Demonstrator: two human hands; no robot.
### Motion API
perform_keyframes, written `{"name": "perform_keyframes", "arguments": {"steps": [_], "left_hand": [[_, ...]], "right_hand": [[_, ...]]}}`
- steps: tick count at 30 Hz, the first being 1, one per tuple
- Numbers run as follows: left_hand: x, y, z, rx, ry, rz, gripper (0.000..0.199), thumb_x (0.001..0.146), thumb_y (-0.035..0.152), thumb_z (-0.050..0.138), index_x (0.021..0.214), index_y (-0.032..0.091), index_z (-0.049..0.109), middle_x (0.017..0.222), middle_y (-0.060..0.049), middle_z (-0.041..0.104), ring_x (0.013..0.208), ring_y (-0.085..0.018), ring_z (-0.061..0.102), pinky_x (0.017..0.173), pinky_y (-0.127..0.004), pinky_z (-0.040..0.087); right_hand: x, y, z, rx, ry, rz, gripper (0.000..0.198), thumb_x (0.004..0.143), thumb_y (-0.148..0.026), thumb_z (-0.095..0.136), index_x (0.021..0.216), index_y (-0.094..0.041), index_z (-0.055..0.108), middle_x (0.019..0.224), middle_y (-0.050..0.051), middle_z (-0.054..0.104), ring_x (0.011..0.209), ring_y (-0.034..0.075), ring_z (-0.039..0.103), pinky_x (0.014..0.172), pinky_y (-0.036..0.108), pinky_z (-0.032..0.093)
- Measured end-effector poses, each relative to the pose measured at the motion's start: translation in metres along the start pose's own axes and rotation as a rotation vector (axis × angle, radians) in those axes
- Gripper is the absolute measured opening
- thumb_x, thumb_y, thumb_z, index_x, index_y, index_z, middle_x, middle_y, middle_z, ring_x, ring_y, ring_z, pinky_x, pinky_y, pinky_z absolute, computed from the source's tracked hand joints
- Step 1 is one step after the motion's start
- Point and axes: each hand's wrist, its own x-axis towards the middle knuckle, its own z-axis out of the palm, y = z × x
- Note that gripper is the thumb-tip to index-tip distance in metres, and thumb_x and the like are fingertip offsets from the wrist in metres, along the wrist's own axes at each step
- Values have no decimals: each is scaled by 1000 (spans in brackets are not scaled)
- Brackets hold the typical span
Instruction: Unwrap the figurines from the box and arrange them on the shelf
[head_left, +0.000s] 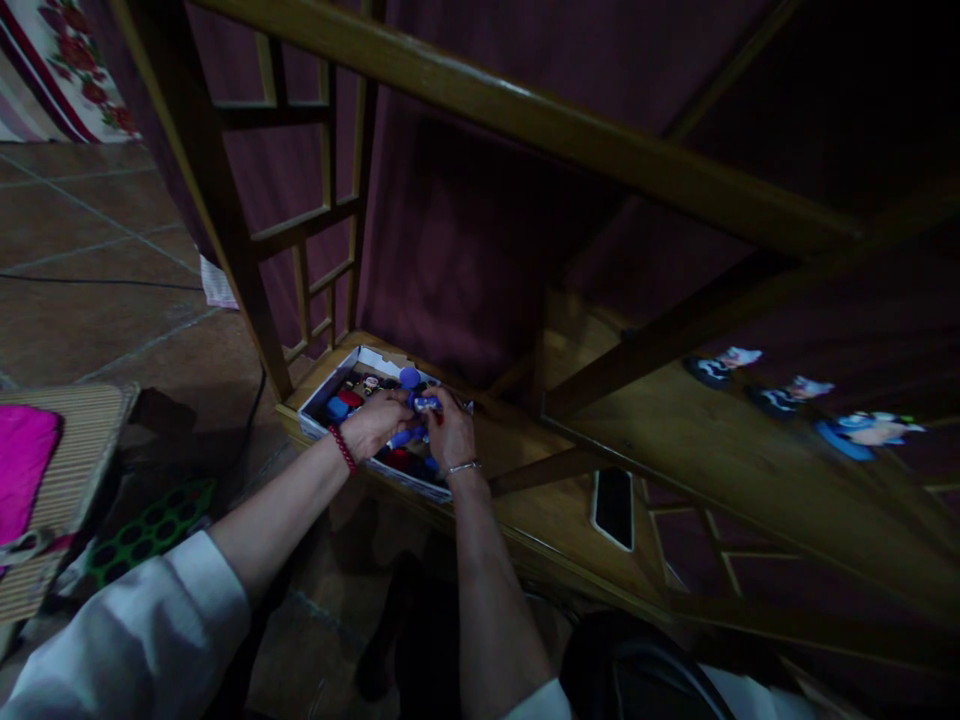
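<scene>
Both hands are over a shallow white cardboard box [319, 408] on the wooden shelf, filled with small blue, red and dark figurines. Between the fingertips of my left hand [379, 422] and my right hand [451, 430] is a small blue-and-white figurine [427, 403]. The fingers of each hand are closed around it, and its finer shape is too small to make out. A round blue piece [409, 377] shows just behind the fingers. Red and blue pieces [345, 402] lie by my left hand inside the box.
A phone [613, 508] lies on the lower shelf [540, 510] at the right. Several figurines on round bases, one a blue-based figurine [862, 432], stand on the upper shelf. Wooden lattice [304, 225] and a beam [525, 100] frame the space. Bright pink cloth [26, 465] covers part of a woven-topped stool.
</scene>
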Motion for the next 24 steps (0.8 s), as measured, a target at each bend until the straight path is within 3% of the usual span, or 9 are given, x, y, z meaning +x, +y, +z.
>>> {"name": "perform_keyframes", "arguments": {"steps": [11, 17, 24], "left_hand": [[-1, -2, 0, 45, -4, -10, 24, 58, -9, 43, 64, 12, 51, 58, 0, 52, 56, -9, 54, 64, -24, 48], [-1, -3, 2, 18, -40, 7, 27, 52, -9, 44, 65, 12, 53, 60, 1, 54, 60, -9, 55, 65, -23, 47], [-6, -2, 6, 44, -69, 42, 23, 50, -6, 45, 62, 12, 53, 57, 1, 54, 49, -5, 47, 50, -17, 39]], "right_hand": [[0, -2, 0, -15, -32, 46, 27, 73, -9, 48, 93, -24, 56, 96, 3, 62, 91, 19, 56, 84, 32, 43], [0, 0, 1, -9, -27, 118, 23, 75, -16, 50, 95, -26, 56, 92, 1, 62, 83, 17, 57, 78, 30, 44], [-1, 0, 0, -2, -20, 158, 20, 76, -22, 54, 95, -25, 57, 93, 2, 63, 84, 18, 58, 78, 30, 44]]}}
